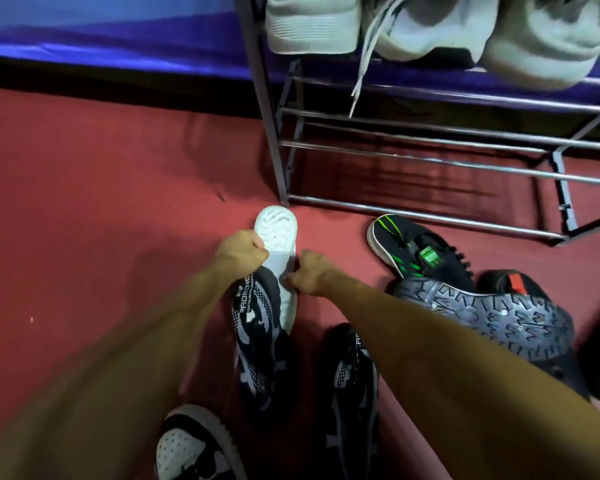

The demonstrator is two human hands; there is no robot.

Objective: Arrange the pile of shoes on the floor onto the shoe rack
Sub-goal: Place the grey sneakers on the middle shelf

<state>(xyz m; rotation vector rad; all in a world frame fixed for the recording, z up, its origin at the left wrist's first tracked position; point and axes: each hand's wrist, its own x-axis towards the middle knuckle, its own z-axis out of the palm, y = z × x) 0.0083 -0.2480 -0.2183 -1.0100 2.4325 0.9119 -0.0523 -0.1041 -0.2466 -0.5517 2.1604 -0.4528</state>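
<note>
A black-and-grey patterned sneaker with a white sole point(277, 233) lies on its side on the red floor, just in front of the shoe rack's left leg. My left hand point(241, 249) grips the sole's left edge near the heel. My right hand point(307, 271) pinches the sole's right edge. Its matching sneaker point(352, 386) lies under my right forearm. The metal shoe rack point(430, 157) stands at the upper right, with bare lower bars. Three white sneakers point(312, 22) sit on its upper shelf, a lace hanging down.
A black shoe with green stripes point(420, 251) lies beside the rack's front bar. A dark shoe turned sole-up point(482, 317) rests to its right, over another black shoe with a red tab point(515, 282). A black-and-white sneaker point(187, 445) lies at the bottom. A blue surface point(118, 32) borders the floor behind.
</note>
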